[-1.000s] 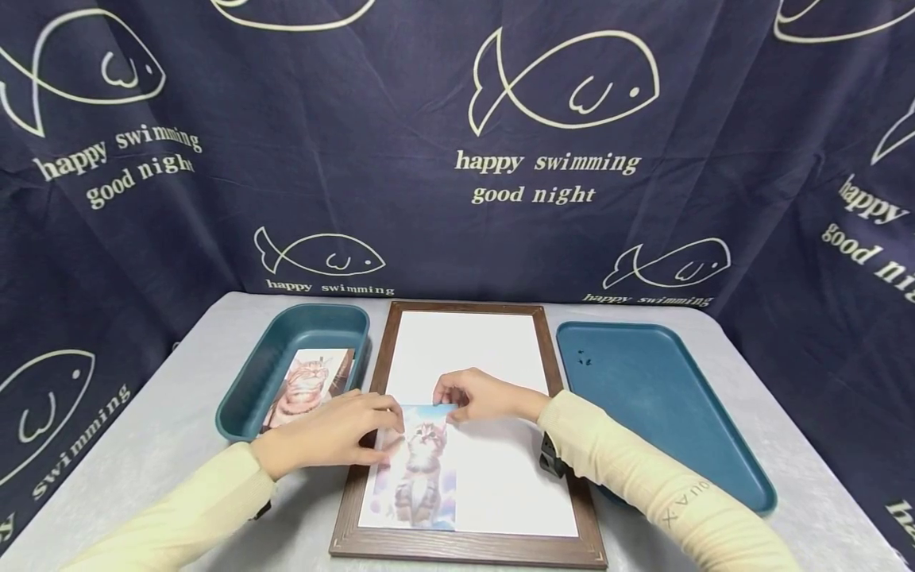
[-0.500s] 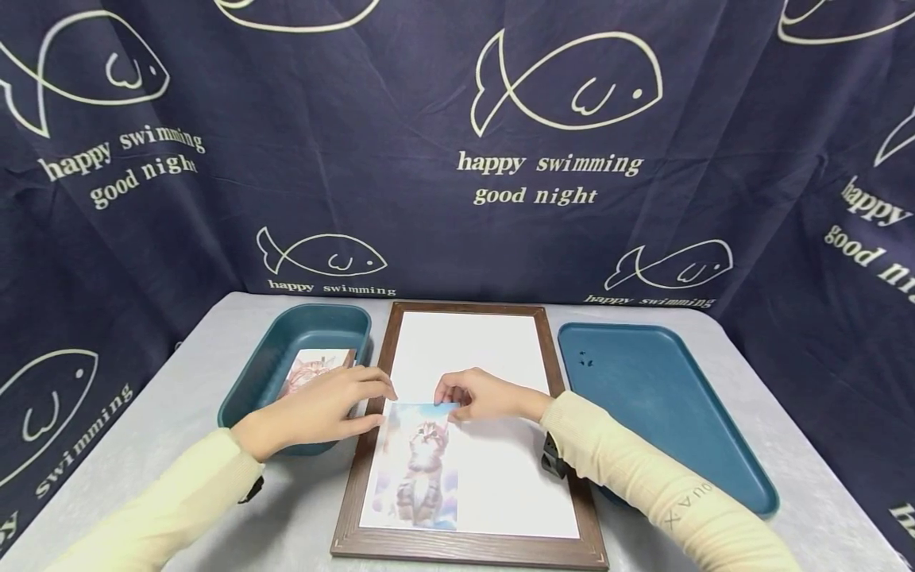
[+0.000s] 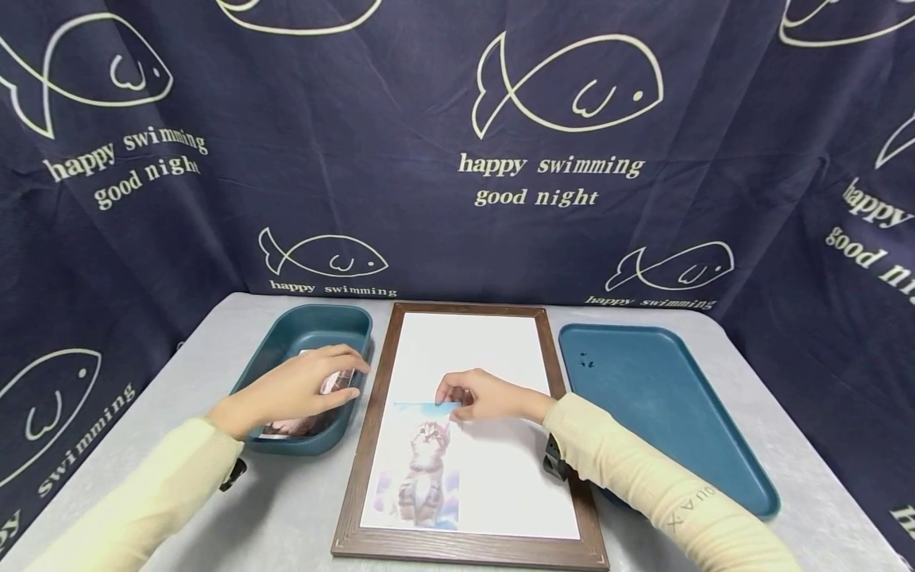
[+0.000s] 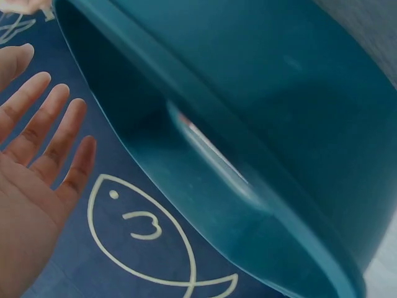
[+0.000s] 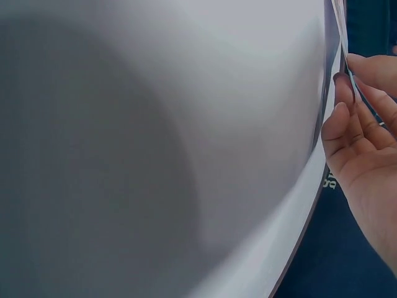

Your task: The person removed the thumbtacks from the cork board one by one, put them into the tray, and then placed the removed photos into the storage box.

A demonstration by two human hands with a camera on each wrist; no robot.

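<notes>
My right hand (image 3: 486, 395) pinches the top right part of a kitten picture card (image 3: 422, 485) between thumb and fingers. That card lies at the lower left of a white board (image 3: 515, 477) inside a brown wooden frame (image 3: 468, 546). Above a deep teal bin (image 3: 307, 445) hovers my left hand (image 3: 296, 389), its fingers apart and nothing in them. Beneath it more cat picture cards (image 3: 289, 430) lie in the bin, mostly covered by the hand. In the left wrist view, the spread left hand (image 4: 37, 149) is beside the bin's rim (image 4: 242, 130).
To the right of the frame lies a flat teal tray (image 3: 665, 413) with small dark marks near its upper left. A grey table (image 3: 286, 516) bears everything. Behind hangs a dark blue curtain (image 3: 429, 199) with fish drawings.
My left hand has left the card's upper left corner and moved left over the bin. The right hand keeps its pinch on the card, almost unmoved.
</notes>
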